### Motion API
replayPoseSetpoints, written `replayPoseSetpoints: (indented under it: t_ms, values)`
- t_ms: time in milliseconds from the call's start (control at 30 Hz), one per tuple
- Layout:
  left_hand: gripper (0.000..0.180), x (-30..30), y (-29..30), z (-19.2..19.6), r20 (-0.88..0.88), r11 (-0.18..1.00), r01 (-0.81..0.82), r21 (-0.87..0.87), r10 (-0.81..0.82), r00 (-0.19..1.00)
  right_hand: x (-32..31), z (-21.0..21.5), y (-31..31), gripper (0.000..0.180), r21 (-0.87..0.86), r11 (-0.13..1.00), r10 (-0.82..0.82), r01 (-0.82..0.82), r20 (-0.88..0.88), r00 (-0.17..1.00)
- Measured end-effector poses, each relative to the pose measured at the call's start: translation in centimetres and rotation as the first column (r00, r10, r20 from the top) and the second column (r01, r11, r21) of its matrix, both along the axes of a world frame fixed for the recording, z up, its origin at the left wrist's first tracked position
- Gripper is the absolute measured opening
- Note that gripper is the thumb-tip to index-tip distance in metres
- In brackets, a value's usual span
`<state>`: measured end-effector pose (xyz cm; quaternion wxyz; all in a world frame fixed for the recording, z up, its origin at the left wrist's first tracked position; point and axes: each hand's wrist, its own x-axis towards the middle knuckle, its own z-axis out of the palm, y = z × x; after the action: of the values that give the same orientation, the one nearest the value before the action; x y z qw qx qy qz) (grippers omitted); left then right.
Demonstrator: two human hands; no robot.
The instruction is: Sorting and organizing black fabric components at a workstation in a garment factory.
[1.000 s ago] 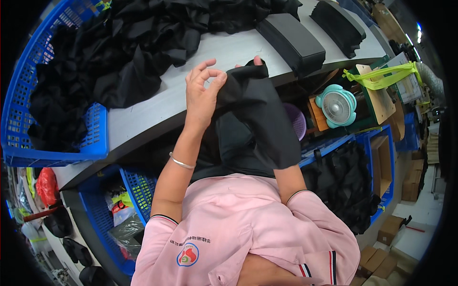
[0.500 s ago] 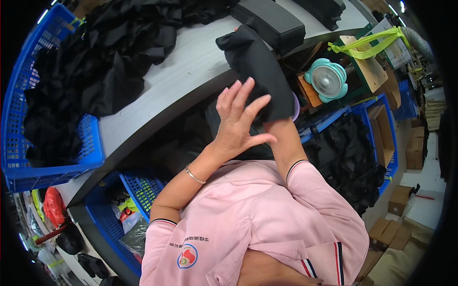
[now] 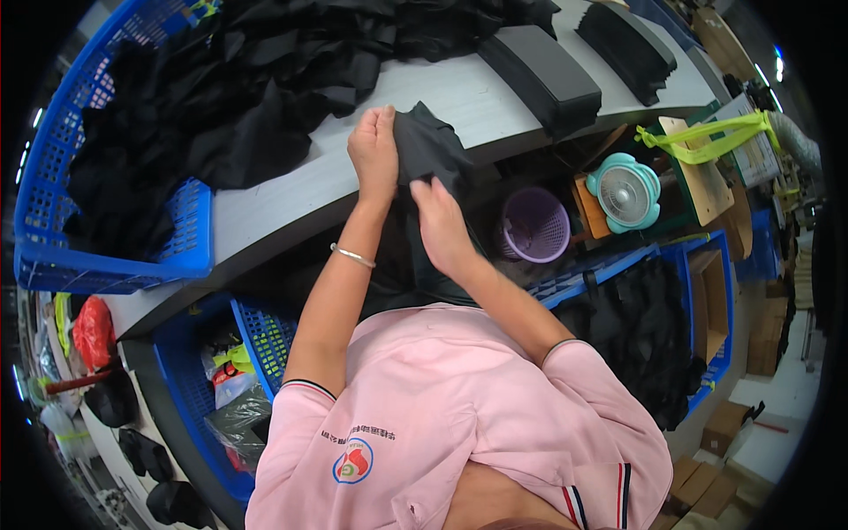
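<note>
A black fabric piece [image 3: 431, 146] hangs in front of me at the table's near edge. My left hand [image 3: 374, 152] is closed on its left upper edge, with a silver bangle on the wrist. At the fabric's lower edge is my right hand [image 3: 444, 231], its fingertips pinched against the cloth and slightly blurred. Left of the hands, a large heap of loose black fabric pieces [image 3: 265, 115] covers the grey table [image 3: 265, 208]. To the right on the table lie a neat black stack [image 3: 543, 75] and a second black stack [image 3: 627, 49].
A blue basket [image 3: 115, 269] stands at the table's left end. Below are a purple bin [image 3: 534, 225], a turquoise fan [image 3: 624, 193] and a blue crate [image 3: 720, 340] beside black goods [image 3: 632, 327]. Another blue basket [image 3: 185, 380] holds plastic bags at lower left.
The black fabric that covered my right hand and forearm is off that arm and lower now. My left hand went from open to gripping it; the right hand is uncovered. The view has shifted.
</note>
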<state>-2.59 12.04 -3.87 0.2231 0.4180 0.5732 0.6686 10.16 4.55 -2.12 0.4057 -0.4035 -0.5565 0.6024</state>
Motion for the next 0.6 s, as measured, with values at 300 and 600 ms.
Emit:
replayPoseSetpoints:
  t_ms: [300, 600]
  values:
    - [0.029, -4.1, 0.0, 2.1, 0.326, 0.987, 0.156, 0.040, -0.160, 0.932, 9.4, -3.6, -2.5, 0.029, -0.313, 0.940, -0.059, -0.140, -0.550, 0.833]
    - [0.027, 6.2, -4.9, 7.3, -0.276, 0.923, 0.377, -0.081, -0.384, 0.881, 8.4, -2.1, 3.5, 0.024, 0.018, 0.984, -0.176, 0.175, 0.020, 0.984]
